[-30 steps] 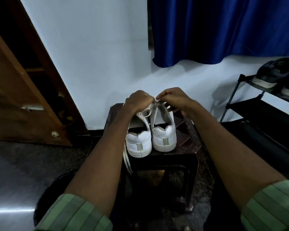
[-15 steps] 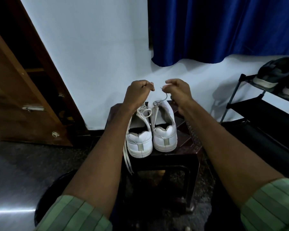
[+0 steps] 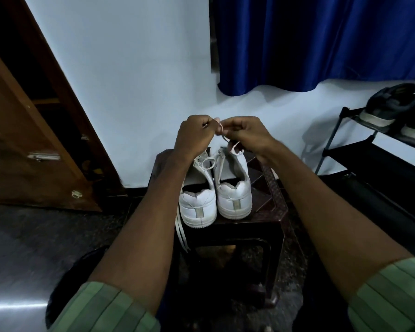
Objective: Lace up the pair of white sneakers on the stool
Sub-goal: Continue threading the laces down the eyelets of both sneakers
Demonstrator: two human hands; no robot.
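Two white sneakers stand side by side, heels toward me, on a dark stool (image 3: 271,207): the left sneaker (image 3: 198,207) and the right sneaker (image 3: 234,195). Above their tongues my left hand (image 3: 194,136) and my right hand (image 3: 247,135) are close together, each pinching the white lace (image 3: 222,134) of the right sneaker, which loops between the fingertips. Another lace loop (image 3: 207,163) lies on the left sneaker. Two loose lace ends (image 3: 180,232) hang off the stool's left front edge. My hands hide the toes of both sneakers.
A brown wooden door (image 3: 22,152) leans open at the left. A blue curtain (image 3: 321,41) hangs on the white wall behind. A black shoe rack (image 3: 359,154) with dark shoes (image 3: 391,104) stands at the right. The floor is dark speckled stone.
My hands rose from the sneaker tongues pulling the lace up and apart, then came back together above the shoes with the lace looped between them.
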